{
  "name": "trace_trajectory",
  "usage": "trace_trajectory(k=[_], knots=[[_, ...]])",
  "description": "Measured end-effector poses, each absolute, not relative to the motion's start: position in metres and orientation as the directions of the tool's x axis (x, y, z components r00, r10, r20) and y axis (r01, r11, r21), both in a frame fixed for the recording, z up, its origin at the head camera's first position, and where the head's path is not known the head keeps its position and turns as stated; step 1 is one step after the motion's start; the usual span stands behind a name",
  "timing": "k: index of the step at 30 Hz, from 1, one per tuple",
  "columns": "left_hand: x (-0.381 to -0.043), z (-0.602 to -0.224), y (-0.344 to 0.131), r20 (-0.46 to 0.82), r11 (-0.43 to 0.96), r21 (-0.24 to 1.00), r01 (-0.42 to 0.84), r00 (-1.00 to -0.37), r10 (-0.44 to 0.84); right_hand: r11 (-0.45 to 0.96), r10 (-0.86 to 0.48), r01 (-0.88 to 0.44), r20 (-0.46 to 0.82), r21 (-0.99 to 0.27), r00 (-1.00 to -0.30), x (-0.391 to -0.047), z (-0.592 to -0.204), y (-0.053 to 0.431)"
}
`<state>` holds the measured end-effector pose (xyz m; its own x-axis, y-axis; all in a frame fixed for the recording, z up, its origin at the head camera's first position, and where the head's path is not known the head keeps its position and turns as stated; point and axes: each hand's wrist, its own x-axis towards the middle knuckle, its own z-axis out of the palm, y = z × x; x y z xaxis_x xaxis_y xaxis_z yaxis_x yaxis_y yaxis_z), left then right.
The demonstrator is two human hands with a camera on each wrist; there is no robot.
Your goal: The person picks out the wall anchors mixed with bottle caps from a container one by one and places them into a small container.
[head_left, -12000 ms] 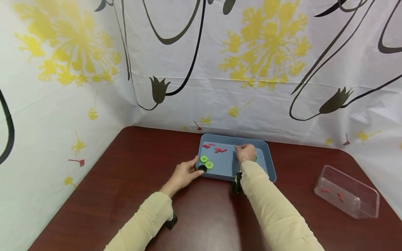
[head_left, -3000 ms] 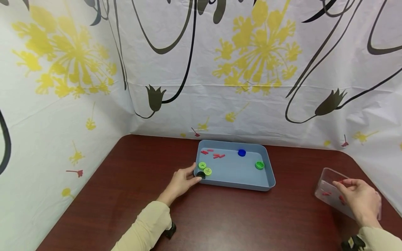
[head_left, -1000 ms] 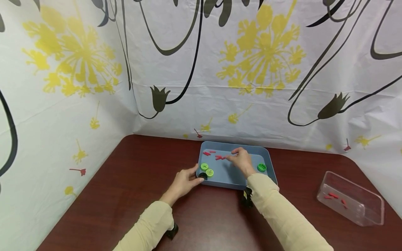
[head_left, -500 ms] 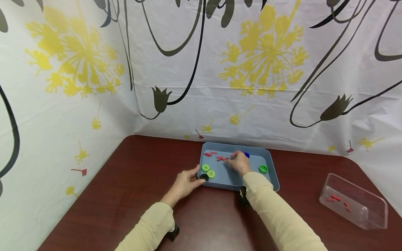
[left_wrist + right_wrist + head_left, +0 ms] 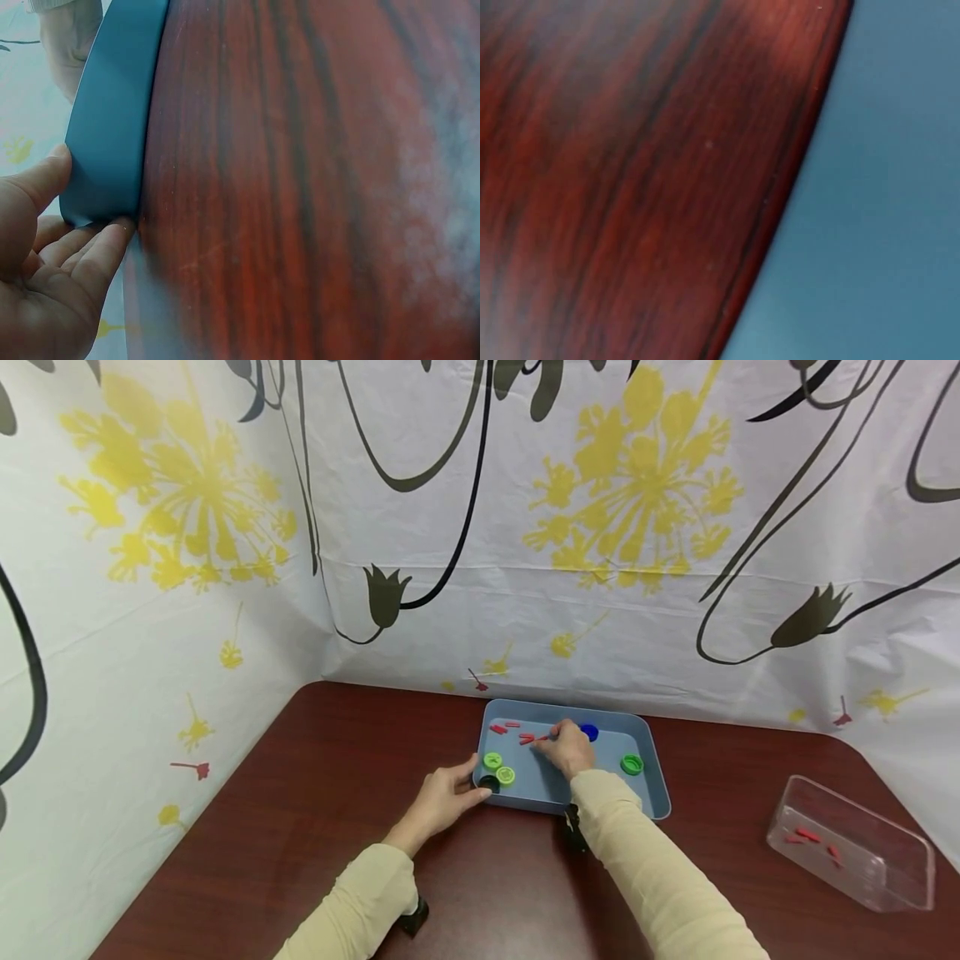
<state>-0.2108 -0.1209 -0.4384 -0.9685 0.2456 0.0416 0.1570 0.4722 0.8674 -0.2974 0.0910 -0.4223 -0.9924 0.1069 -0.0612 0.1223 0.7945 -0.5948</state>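
Note:
My left hand (image 5: 437, 797) grips the near-left corner of a shallow blue-grey tray (image 5: 543, 781). The left wrist view shows its thumb and fingers on the outside of the tray wall (image 5: 112, 135). Over the tray's middle, my right hand (image 5: 572, 752) pinches a small red stick at its fingertips. More red sticks (image 5: 498, 728) lie in the tray's left half. A blue cap (image 5: 589, 732) sits behind the right hand, and a green cap (image 5: 632, 764) lies to its right. Near the left hand are two lime-green caps (image 5: 505, 776) and a black cap (image 5: 489, 784). The right hand is outside the right wrist view.
A clear plastic box (image 5: 873, 868) with several red sticks (image 5: 807, 835) stands at the right of the brown table (image 5: 495, 868). A white patterned cloth (image 5: 465, 527) hangs behind and along the left side.
My right hand has gone from the clear box back to the tray, where it now holds a red stick. The box holds more sticks than twelve seconds ago. The left hand stays on the corner.

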Motion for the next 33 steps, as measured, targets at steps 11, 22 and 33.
trace_trajectory(k=[11,22,33], knots=[[-0.211,-0.437,-0.121,0.04,0.469,0.87,0.155,-0.968,0.246,0.828,0.145,0.142,-0.038,-0.542,-0.989,-0.301,-0.429,0.085],[-0.212,-0.437,-0.121,0.043,0.47,0.869,0.157,-0.969,0.244,0.834,0.16,0.14,-0.009,-0.533,-0.987,-0.3,-0.434,0.079],[-0.212,-0.438,-0.121,0.034,0.49,0.858,0.151,-0.97,0.24,0.841,0.214,0.176,0.014,-0.512,-0.977,-0.302,-0.44,0.076]])
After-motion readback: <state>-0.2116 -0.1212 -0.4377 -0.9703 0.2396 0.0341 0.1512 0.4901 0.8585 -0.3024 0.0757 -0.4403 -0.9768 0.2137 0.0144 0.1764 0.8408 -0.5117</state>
